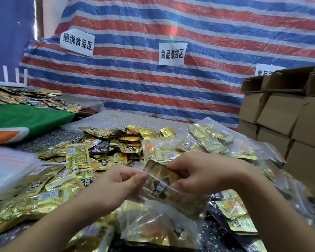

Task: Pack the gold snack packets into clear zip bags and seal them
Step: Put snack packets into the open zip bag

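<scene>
**Zip bag held between both hands, mouth edge running left-right**

Clear zip bag (164,200) sits right between the hands, near centre, above the bench (127,119). Its zip edge runs from near-left to far-right, roughly hand to hand; the body hangs toward the near side with gold snack packets (159,186) inside.

Left hand (116,186): fingers curled, pinching the left end of the zip edge. Right hand (204,171): fingers curled over the right end of the top, thumb underneath, gripping bag and packet top. Both equally close; neither needs to reach.

Judgement: packets look seated, so next is pressing the zip shut along that axis. Can't tell whether any of the strip is closed yet.

Loose packet pile (76,160) lies left and far; filled bags (216,142) far-right; cardboard boxes (284,113) right
</scene>
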### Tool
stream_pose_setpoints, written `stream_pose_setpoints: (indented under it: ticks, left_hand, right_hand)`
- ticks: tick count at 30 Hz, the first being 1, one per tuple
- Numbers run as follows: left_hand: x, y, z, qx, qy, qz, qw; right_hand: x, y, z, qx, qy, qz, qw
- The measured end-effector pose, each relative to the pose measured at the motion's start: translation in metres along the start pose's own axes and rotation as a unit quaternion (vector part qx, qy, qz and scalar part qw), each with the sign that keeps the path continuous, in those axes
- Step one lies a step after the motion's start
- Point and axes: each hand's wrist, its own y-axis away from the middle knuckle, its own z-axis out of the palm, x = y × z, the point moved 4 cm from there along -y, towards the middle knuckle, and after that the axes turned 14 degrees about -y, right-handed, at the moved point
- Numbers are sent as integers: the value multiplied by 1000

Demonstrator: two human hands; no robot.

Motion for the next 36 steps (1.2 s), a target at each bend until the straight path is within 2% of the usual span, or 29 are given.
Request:
stream_pose_setpoints:
  ticks: [5, 7, 11, 14, 17, 20, 24, 27, 30, 36]
  left_hand:
    - [2, 3, 8, 55, -16, 22, 998]
    - [2, 3, 7, 86, -11, 21, 996]
    - [7, 2, 1, 143, 46, 40, 988]
    - [12, 1, -2, 177, 59, 55, 981]
    - [26, -1, -8, 201, 72, 72, 974]
    - [49, -5, -16, 194, 73, 115, 971]
    - [81, -12, -24, 179, 72, 155, 969]
    - [96, -17, -25, 173, 85, 164, 967]
    - [95, -23, -20, 166, 108, 157, 968]
    - [69, -30, -11, 187, 119, 115, 968]
  right_hand:
    - [1, -3, 12, -36, 50, 24, 998]
    - [-3, 1, 5, -11, 46, 13, 999]
    - [-11, 13, -13, 35, -60, 4, 998]
    - [-18, 20, -17, 60, 1, -55, 997]
    - [-19, 26, -28, 126, -3, -82, 989]
    - [-21, 33, -39, 191, -4, -133, 973]
    - [-25, 44, -54, 291, 2, -236, 927]
    - [-24, 49, -61, 341, 6, -268, 901]
    - [-19, 48, -62, 357, 0, -254, 899]
    - [-3, 32, -54, 345, -34, -163, 924]
